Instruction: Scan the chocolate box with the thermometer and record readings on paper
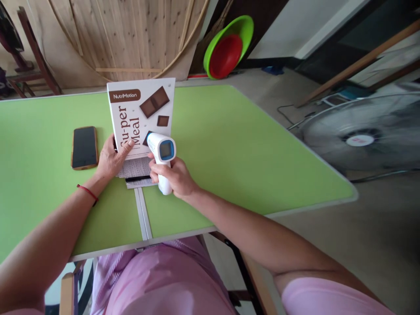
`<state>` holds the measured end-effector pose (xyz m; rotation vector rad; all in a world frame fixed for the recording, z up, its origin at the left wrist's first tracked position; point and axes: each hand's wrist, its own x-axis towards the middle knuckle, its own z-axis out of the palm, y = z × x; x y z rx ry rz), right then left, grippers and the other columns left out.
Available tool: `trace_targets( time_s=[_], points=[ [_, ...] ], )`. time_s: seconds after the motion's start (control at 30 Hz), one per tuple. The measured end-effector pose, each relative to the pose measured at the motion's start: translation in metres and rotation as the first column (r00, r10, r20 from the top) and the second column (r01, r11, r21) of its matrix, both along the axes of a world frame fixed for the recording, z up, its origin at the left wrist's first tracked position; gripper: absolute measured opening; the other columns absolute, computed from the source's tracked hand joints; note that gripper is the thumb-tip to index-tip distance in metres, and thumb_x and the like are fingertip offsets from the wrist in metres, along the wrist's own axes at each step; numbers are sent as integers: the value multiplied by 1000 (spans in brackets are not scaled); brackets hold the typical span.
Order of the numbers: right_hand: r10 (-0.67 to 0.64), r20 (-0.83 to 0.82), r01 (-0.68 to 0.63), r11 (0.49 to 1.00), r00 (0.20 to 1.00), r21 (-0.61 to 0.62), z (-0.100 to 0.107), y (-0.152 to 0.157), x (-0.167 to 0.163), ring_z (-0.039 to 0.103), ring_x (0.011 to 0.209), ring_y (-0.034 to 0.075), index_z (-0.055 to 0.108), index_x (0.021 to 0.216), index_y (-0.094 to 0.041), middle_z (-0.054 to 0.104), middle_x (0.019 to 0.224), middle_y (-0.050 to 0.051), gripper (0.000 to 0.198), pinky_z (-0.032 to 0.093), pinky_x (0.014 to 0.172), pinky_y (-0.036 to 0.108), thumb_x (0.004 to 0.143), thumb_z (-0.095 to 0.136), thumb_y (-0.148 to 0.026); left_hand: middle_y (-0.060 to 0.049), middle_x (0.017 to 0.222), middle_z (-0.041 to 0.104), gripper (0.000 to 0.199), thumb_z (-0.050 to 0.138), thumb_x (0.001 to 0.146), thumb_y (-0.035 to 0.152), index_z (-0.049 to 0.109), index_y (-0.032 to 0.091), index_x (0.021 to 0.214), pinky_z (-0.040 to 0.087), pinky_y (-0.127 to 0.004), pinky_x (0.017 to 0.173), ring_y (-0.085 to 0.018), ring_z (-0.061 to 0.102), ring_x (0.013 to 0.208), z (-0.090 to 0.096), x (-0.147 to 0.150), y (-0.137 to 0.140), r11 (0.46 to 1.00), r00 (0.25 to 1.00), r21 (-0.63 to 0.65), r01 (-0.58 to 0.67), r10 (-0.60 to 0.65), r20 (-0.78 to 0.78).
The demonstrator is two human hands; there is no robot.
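My left hand [113, 157] grips the lower left of a white box [154, 94] marked "NutriMotion Su-per Meal", thumb across its front. The box stands upright, with brown chocolate pieces pictured on it. My right hand [177, 175] is wrapped round the handle of a white and blue infrared thermometer [160, 151]. Its small screen faces me, and its nose points at the lower right of the box front. Below the box lie printed papers [134, 168] with a black pen [136, 179] on them, partly hidden by the box and my right hand.
A phone [84, 148] in a brown case lies left of my left hand on the green table [246, 153]. A large floor fan [357, 138] stands beyond the table's right edge. Green and red basins [226, 54] lean behind the table, near a wooden panel [131, 35].
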<state>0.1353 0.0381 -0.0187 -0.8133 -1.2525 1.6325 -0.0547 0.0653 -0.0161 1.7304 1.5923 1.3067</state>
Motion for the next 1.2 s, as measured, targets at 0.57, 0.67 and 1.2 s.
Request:
trace_targets(
  time_s=[0.57,0.67,1.2],
  points=[
    [43,17,-43,999,999,-5,-4,4,-5,49,44,9,54,76,-21,54,53,-7,19,41,46,25,73,64,-37,-10,103,69,41,59,86,60,60,20,98,56,-38,78,-26,67,93,2,-3,1,998,998,31,56,-55,-36],
    [47,39,-48,999,998,16,-3,4,-5,50,45,9,54,74,-21,54,53,-6,18,41,46,25,74,63,-36,-10,104,70,43,58,86,61,60,20,100,56,-39,80,-27,67,95,2,-3,1,998,998,27,63,-62,-29],
    [64,110,-70,996,992,53,0,5,-3,49,45,9,52,66,-20,55,51,-6,20,43,50,26,76,61,-35,-10,102,70,44,60,84,61,59,20,98,56,-39,80,-27,67,95,1,-4,1,997,997,34,69,-67,-49]
  ],
)
